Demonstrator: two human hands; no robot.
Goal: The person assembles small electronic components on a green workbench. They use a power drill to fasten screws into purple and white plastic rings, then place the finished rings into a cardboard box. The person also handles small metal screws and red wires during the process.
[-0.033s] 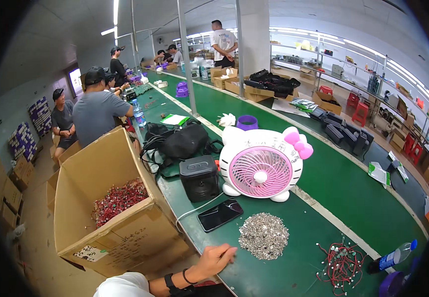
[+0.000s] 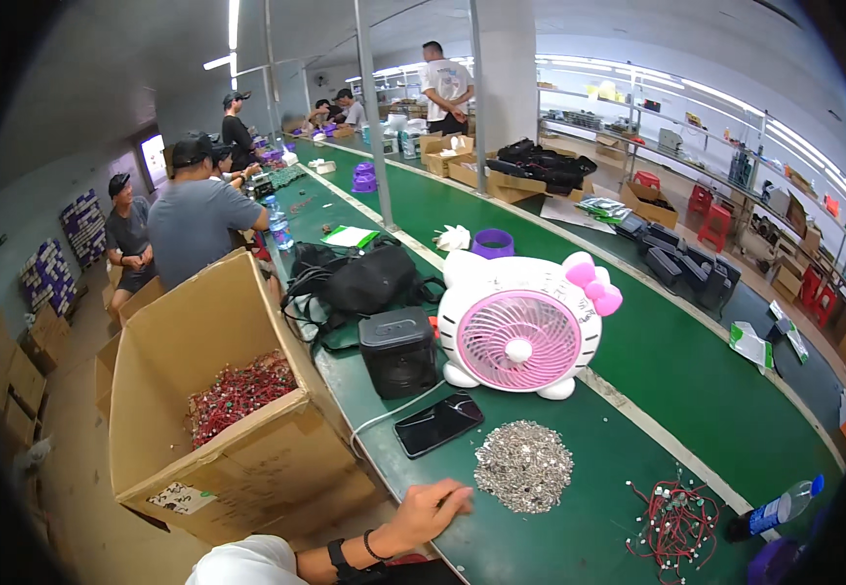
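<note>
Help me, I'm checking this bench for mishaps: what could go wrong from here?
The loose mound of small silver-coloured pieces lies close to the bare left hand; a careless sweep might scatter it. The tangled thin red wires with white ends could snag when one is pulled. The thin white cable reaches the edge of the green tabletop and might get caught.

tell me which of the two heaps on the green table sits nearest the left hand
The silvery heap of small pieces, just right of the left hand. The other, a tangle of red wires with white ends, lies farther right.
</note>
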